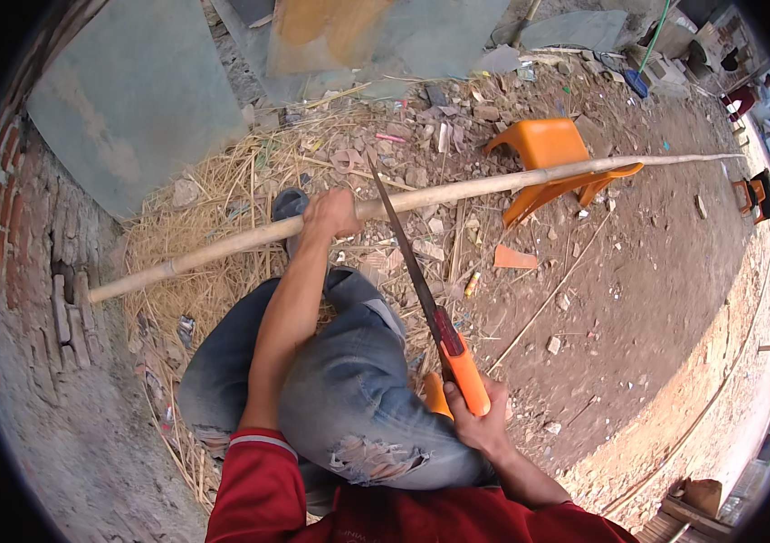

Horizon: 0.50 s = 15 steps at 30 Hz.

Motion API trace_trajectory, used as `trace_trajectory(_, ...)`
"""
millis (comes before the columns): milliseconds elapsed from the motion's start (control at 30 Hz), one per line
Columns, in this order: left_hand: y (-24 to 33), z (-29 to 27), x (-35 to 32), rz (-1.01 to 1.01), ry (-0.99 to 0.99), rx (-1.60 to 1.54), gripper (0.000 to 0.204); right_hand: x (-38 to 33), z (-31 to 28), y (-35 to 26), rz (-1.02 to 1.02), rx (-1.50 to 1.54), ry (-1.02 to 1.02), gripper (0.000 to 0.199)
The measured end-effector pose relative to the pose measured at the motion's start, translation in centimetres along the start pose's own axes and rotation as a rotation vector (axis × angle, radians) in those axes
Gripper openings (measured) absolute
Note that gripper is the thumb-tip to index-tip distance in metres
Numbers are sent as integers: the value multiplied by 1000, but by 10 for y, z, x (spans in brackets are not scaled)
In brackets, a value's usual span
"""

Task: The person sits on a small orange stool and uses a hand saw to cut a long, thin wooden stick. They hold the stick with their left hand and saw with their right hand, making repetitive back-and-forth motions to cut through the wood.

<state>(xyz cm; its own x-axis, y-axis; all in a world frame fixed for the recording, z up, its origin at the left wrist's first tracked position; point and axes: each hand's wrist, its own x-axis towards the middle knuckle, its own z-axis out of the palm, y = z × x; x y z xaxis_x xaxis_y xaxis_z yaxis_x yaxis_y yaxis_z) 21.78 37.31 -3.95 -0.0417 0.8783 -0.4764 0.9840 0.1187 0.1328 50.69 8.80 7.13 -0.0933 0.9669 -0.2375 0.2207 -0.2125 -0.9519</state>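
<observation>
A long pale pole, which looks like bamboo [471, 188], runs across the ground from the brick wall at left to the far right. My left hand [330, 214] is closed around it, above my shoe. In my right hand [484, 418] is a handsaw [415, 271], gripped by its orange handle. Its dark blade slants up and away across the pole, just right of my left hand. I cannot tell whether the teeth touch the wood. An orange plastic stool [548, 140], lying tipped over, sits under the pole's right part.
My bent legs in torn jeans [349, 380] are below the pole. Dry straw [195, 226], brick pieces and litter cover the ground. At left rises a brick wall [59, 312], with grey boards [131, 100] leaning behind. An orange shard [515, 258] lies right of the saw.
</observation>
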Motion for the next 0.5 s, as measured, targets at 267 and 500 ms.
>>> trace_trajectory(267, -3, -9, 10, -15, -38, -14, 40, -4, 10, -10, 44, -36, 49, 11)
trace_trajectory(500, -18, 1, 12, 74, 71, -27, 54, 6, 15, -22, 119, 49, 35, 10)
